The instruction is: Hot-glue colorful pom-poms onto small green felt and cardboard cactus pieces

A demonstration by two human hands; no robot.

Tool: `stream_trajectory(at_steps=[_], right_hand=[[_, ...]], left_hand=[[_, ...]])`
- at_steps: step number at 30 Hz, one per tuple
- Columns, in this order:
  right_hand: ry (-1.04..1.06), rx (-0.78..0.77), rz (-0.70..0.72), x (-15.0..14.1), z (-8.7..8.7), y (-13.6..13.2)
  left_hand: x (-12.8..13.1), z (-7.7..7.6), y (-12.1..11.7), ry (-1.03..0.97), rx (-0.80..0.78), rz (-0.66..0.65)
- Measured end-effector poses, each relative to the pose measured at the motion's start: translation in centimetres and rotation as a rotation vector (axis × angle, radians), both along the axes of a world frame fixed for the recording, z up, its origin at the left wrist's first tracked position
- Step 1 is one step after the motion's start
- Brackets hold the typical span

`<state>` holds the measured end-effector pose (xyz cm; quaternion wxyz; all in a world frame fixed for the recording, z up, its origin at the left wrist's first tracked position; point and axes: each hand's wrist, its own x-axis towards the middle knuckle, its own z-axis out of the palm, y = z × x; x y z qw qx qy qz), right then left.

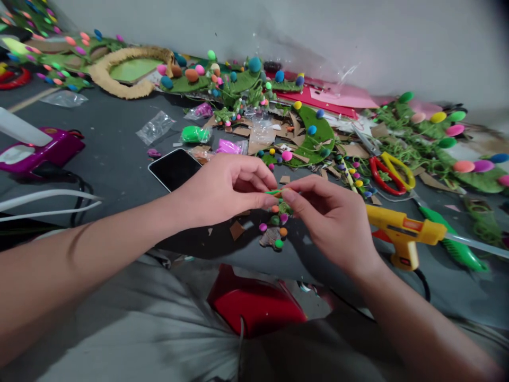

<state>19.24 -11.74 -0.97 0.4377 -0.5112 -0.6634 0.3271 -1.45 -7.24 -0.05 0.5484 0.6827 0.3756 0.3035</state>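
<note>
Over the near part of the table, my left hand [234,185] and my right hand [328,212] meet at their fingertips. Both pinch a small green and orange piece [274,192], thin and partly covered by the fingers; its material is unclear. Just below lies a small craft piece with a grey-brown base [270,237] and several coloured balls, among them a green ball [279,244]. Its upper end is partly hidden behind my right fingers. A phone with a dark screen [175,168] lies beside my left hand. Right of my right hand rests a yellow glue gun [405,228].
Scissors with red and yellow handles [392,172] and a green cutter [457,246] lie at the right. Bags of green clay [194,135] and purple clay [229,146] sit behind the phone. Further back are a tan ring [103,79], cardboard scraps and a green crescent [318,132]. A purple lamp base [51,151] stands left.
</note>
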Motion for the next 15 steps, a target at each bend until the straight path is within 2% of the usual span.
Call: stream_trajectory(at_steps=[4,8,11,15], right_hand=[[-0.024,0.035,-0.086,0.36,0.05,0.17],[0.005,0.094,-0.129,0.43,-0.12,0.13],[0.021,0.128,-0.122,0.23,-0.32,-0.01],[-0.033,0.161,-0.046,0.04,-0.46,-0.21]], left_hand=[[0.00,-0.13,-0.07,-0.012,-0.036,0.021],[0.14,0.10,-0.17,-0.063,-0.171,0.043],[0.16,0.29,-0.21,-0.106,-0.264,0.031],[0.11,0.35,-0.24,-0.130,-0.285,0.049]])
